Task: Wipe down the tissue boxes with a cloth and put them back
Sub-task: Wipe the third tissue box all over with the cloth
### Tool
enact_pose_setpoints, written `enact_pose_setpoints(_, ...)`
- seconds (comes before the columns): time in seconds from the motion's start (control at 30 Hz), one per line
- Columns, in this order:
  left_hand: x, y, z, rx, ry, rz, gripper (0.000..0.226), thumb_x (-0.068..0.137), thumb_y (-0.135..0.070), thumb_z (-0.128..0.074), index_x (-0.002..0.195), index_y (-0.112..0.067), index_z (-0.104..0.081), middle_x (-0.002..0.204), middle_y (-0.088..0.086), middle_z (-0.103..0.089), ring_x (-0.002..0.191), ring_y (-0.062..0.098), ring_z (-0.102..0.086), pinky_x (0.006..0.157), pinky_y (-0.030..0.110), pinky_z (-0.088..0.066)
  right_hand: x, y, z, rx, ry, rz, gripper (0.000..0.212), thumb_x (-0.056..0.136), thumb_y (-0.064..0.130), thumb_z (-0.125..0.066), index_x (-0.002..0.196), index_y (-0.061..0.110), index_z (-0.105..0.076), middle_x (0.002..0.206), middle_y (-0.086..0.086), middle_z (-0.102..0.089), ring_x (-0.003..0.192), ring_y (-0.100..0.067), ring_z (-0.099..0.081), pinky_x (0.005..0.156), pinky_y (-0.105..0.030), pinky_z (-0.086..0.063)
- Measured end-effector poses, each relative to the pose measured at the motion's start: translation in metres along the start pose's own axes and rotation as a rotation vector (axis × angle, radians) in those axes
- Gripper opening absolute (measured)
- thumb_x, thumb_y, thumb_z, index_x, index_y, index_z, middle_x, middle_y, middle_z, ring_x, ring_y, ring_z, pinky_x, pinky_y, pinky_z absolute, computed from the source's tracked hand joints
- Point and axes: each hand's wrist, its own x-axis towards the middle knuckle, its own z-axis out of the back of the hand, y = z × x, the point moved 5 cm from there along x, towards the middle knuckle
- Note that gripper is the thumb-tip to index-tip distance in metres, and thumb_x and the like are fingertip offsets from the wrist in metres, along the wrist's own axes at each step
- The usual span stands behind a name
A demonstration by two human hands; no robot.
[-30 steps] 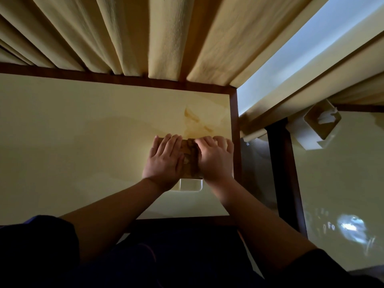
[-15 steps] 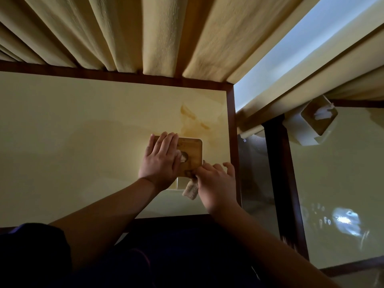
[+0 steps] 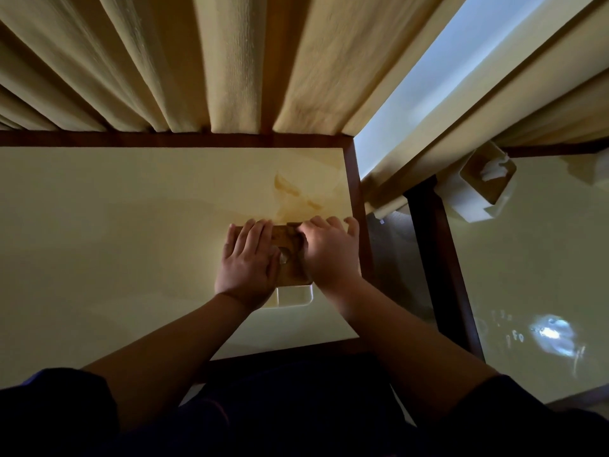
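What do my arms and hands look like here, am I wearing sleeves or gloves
Both hands are bare: no gloves, rings, watch or bracelet show on the left hand or the right hand. The forearms are uncovered up to about the elbows, where dark navy sleeves begin at the bottom edge of the view. The light is dim, so finer marks cannot be told.

The scene is dim, daylight comes from the window (image 3: 428, 90), glare shines on the right table (image 3: 553, 334), and edges look bent.

Bare tabletop (image 3: 108, 245) leftward (curtain (image 3: 230, 61) behind)
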Motion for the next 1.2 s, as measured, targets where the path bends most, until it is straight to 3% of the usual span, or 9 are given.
enact_pose_setpoints(0.13, 0.000, 0.002, -0.002, -0.006, 0.033, 0.008, 0.056, 0.104, -0.035, -0.040, 0.148, -0.003, -0.050, 0.145, 0.013, -0.056, 0.140, 0.035, -0.047, 0.124, 0.055, -0.024, -0.028, 0.001, -0.008, -0.059, -0.036, 0.060, 0.004, 0.092, 0.027, -0.071, 0.089, 0.026, -0.069, 0.089, 0.007, -0.068, 0.086, -0.025, -0.064, 0.082, -0.041, -0.040)
enact_pose_setpoints(0.43, 0.000, 0.001, -0.003, 0.032, 0.073, 0.001, 0.059, 0.102, -0.034, -0.042, 0.151, -0.001, -0.046, 0.147, 0.015, -0.052, 0.143, 0.036, -0.044, 0.126, 0.055, -0.020, -0.075, -0.003, -0.019, -0.043, 0.117, 0.129, 0.036, 0.066, 0.023, -0.093, 0.089, 0.031, -0.065, 0.087, 0.011, -0.066, 0.069, -0.018, -0.061, 0.070, -0.032, -0.027)
enact_pose_setpoints(0.6, 0.001, 0.001, -0.003, 0.023, 0.071, 0.007, 0.058, 0.103, -0.036, -0.041, 0.150, -0.003, -0.047, 0.147, 0.014, -0.053, 0.143, 0.036, -0.044, 0.126, 0.055, -0.020, -0.049, -0.004, -0.009, 0.023, 0.145, 0.102, 0.003, 0.093, 0.033, -0.064, 0.093, 0.031, -0.067, 0.088, 0.013, -0.062, 0.072, -0.014, -0.060, 0.076, -0.034, -0.025)
enact_pose_setpoints(0.67, 0.001, 0.001, -0.003, 0.020, 0.066, 0.012, 0.058, 0.103, -0.037, -0.040, 0.150, -0.003, -0.048, 0.145, 0.014, -0.055, 0.142, 0.036, -0.046, 0.125, 0.056, -0.022, -0.028, 0.002, -0.003, 0.039, 0.170, 0.044, 0.040, 0.096, 0.048, -0.032, 0.090, 0.028, -0.066, 0.085, 0.013, -0.055, 0.071, -0.013, -0.054, 0.080, -0.036, -0.026)
enact_pose_setpoints(0.73, 0.000, 0.001, -0.002, 0.024, 0.059, 0.009, 0.058, 0.103, -0.038, -0.040, 0.149, -0.003, -0.049, 0.144, 0.014, -0.055, 0.140, 0.036, -0.047, 0.125, 0.055, -0.023, -0.008, 0.006, 0.003, 0.068, 0.152, 0.021, 0.056, 0.090, 0.049, -0.018, 0.093, 0.025, -0.069, 0.087, 0.011, -0.057, 0.075, -0.016, -0.055, 0.084, -0.039, -0.031)
enact_pose_setpoints(0.93, 0.001, 0.001, -0.001, 0.012, 0.070, 0.005, 0.059, 0.103, -0.039, -0.039, 0.148, -0.002, -0.050, 0.143, 0.015, -0.056, 0.139, 0.037, -0.048, 0.123, 0.057, -0.025, 0.009, -0.002, -0.005, 0.070, 0.050, -0.052, 0.032, 0.096, 0.028, -0.045, 0.108, 0.026, -0.075, 0.103, 0.004, -0.068, 0.089, -0.027, -0.063, 0.084, -0.042, -0.030)
enact_pose_setpoints(1.0, 0.001, 0.001, -0.001, 0.014, 0.083, 0.003, 0.059, 0.104, -0.039, -0.039, 0.149, -0.002, -0.049, 0.145, 0.015, -0.055, 0.140, 0.037, -0.047, 0.124, 0.057, -0.024, 0.002, 0.001, -0.006, 0.068, 0.029, -0.041, 0.036, 0.099, 0.031, -0.040, 0.107, 0.024, -0.074, 0.100, 0.004, -0.067, 0.085, -0.025, -0.062, 0.083, -0.042, -0.033)
enact_pose_setpoints(1.1, 0.000, 0.001, -0.001, 0.012, 0.081, -0.001, 0.059, 0.105, -0.038, -0.037, 0.150, -0.002, -0.048, 0.145, 0.015, -0.054, 0.141, 0.037, -0.046, 0.124, 0.057, -0.023, -0.021, 0.005, -0.008, 0.040, 0.004, -0.001, 0.008, 0.097, 0.024, -0.062, 0.092, 0.024, -0.069, 0.093, 0.004, -0.065, 0.077, -0.024, -0.062, 0.077, -0.039, -0.031)
enact_pose_setpoints(1.2, 0.000, 0.001, -0.002, 0.018, 0.088, 0.007, 0.059, 0.105, -0.038, -0.037, 0.150, -0.002, -0.047, 0.147, 0.014, -0.053, 0.142, 0.037, -0.045, 0.125, 0.056, -0.022, -0.049, 0.005, -0.013, 0.026, 0.056, 0.025, 0.020, 0.082, 0.023, -0.080, 0.088, 0.029, -0.061, 0.092, 0.008, -0.064, 0.073, -0.020, -0.061, 0.073, -0.035, -0.027)
